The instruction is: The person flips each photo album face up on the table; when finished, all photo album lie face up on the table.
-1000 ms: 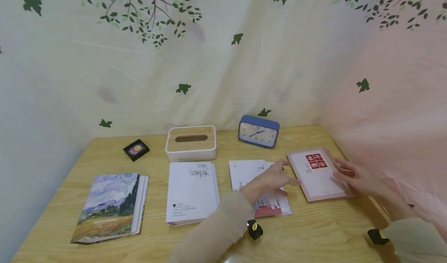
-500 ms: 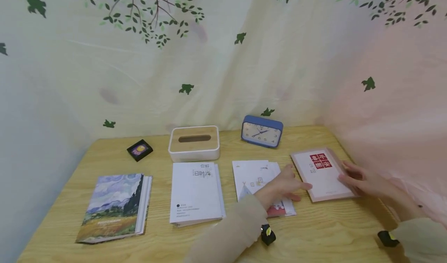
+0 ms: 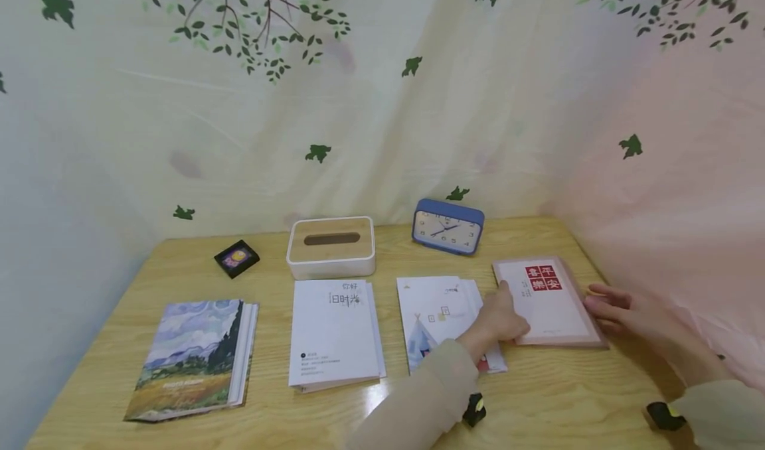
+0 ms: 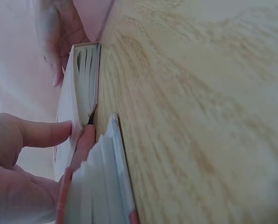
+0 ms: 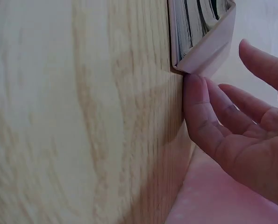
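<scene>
A pink photo album [image 3: 552, 317] with a red square of Chinese characters lies at the right of the table. My left hand [image 3: 497, 317] grips its left edge. In the left wrist view, the thumb [image 4: 47, 134] presses on the cover while a finger [image 4: 85, 142] is tucked under the edge. At the album's opposite side is my right hand [image 3: 639, 320]; in the right wrist view its fingertips touch the spine side [image 5: 209, 53], with the thumb [image 5: 260, 63] held away. Under my left wrist lies a white album [image 3: 427, 304] with a tent drawing, partly hidden.
A white album [image 3: 335, 330] and a landscape-painting photo album [image 3: 188, 360] lie to the left. Behind them are a tissue box [image 3: 331, 264], a blue clock [image 3: 448, 227] and a small black frame [image 3: 236, 259]. The table's right edge [image 3: 576, 254] runs close to the pink album.
My left hand has moved right from above the tent-drawing album and taken hold of the pink album's left edge. My right hand's fingers have shifted from the cover to the right side.
</scene>
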`<move>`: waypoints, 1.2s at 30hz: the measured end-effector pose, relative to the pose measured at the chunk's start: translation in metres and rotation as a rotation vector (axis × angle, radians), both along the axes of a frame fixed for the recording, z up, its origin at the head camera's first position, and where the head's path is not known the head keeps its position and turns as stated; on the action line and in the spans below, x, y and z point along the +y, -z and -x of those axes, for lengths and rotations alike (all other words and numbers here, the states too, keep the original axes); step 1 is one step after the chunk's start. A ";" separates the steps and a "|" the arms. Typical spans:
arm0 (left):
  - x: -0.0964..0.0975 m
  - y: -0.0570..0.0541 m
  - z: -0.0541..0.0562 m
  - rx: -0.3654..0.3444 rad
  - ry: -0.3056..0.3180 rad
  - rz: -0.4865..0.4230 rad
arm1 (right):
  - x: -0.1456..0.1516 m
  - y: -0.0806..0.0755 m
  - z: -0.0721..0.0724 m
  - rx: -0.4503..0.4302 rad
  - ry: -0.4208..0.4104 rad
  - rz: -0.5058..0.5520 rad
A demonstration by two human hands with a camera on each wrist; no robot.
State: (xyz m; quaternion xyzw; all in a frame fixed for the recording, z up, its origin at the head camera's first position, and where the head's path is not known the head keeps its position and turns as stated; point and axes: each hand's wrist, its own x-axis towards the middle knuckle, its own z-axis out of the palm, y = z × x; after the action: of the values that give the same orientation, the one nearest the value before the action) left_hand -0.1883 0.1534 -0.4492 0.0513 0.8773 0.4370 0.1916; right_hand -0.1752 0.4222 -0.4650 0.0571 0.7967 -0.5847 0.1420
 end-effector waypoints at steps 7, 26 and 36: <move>0.000 0.002 -0.002 -0.001 -0.007 0.000 | -0.004 0.000 0.000 0.032 -0.006 -0.059; 0.001 0.005 -0.002 -0.019 -0.023 -0.026 | -0.014 -0.019 0.003 -0.023 -0.114 -0.325; 0.001 0.006 -0.002 -0.023 -0.018 -0.041 | -0.007 -0.020 0.015 -0.190 -0.121 -0.150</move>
State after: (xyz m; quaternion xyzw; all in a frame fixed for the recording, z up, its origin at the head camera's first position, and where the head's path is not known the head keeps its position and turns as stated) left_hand -0.1862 0.1540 -0.4552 0.0421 0.8664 0.4570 0.1968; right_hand -0.1897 0.4151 -0.4455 0.0744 0.8232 -0.5056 0.2473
